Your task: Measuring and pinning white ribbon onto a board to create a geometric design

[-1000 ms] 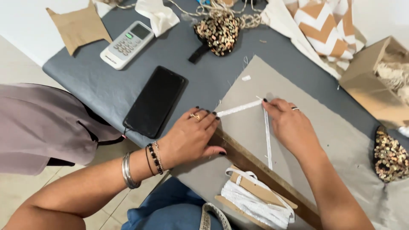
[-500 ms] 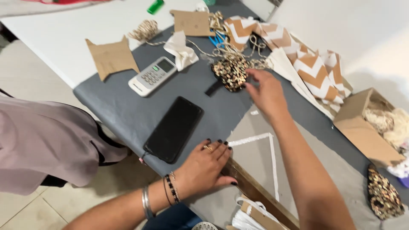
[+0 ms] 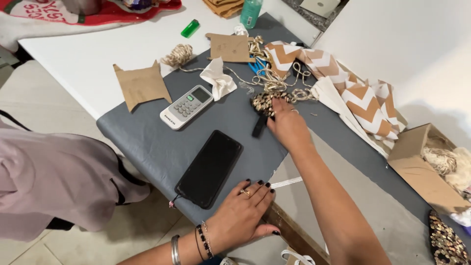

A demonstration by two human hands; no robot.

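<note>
Right hand (image 3: 287, 125), fingers spread, reaches onto the sequin piece (image 3: 264, 104) at upper centre; left hand (image 3: 243, 213) lies flat, fingers apart, pinning grey cloth (image 3: 343, 196) beside the phone (image 3: 210, 168).

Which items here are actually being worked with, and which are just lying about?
In hand:
right hand on the sequined piece
left hand flat on the grey fabric

Lying about:
black phone
remote control
green lighter
cardboard box

White table (image 3: 88, 59), grey padded board (image 3: 142, 132), beige tiled floor (image 3: 44, 103), white wall (image 3: 407, 49), soft light
</note>
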